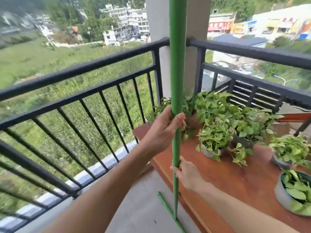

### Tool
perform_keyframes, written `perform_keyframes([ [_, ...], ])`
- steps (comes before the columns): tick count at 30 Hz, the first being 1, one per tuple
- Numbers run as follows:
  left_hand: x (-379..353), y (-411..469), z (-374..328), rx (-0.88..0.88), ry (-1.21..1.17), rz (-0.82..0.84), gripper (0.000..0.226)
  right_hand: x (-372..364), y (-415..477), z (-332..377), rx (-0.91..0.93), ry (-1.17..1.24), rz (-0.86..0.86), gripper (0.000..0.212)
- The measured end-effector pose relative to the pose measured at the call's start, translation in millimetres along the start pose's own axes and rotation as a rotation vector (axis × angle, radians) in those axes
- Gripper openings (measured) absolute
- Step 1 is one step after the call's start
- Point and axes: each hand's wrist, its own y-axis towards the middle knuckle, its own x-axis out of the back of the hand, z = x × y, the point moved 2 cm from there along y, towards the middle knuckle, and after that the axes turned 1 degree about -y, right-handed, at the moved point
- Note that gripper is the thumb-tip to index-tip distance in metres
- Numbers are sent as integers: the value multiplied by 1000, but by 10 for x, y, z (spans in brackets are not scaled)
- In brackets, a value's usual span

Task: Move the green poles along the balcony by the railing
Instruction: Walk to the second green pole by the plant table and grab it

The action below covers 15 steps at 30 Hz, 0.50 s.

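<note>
A long green pole [177, 64] stands almost upright in front of the white corner pillar, its foot on the balcony floor. My left hand [165, 127] grips it at mid height. My right hand [186, 174] holds it lower down, fingers around the shaft. A second, thinner green pole [165, 206] lies on the concrete floor, running diagonally under the upright one. The black metal railing [80, 69] runs along the left and continues right of the pillar.
A red-brown wooden table [227, 182] stands at the right beside the pole, carrying several potted leafy plants [217, 118]. The white pillar [156, 22] fills the balcony corner. Grey concrete floor [143, 199] lies between railing and table.
</note>
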Motion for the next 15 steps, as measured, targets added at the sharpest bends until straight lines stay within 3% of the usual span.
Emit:
perform_keyframes([
  [7, 706, 437, 191, 127, 12, -180, 11, -211, 873, 533, 78, 1, 8, 18],
  [15, 1401, 1092, 619, 181, 75, -207, 18, -415, 1793, 928, 32, 12, -14, 17],
])
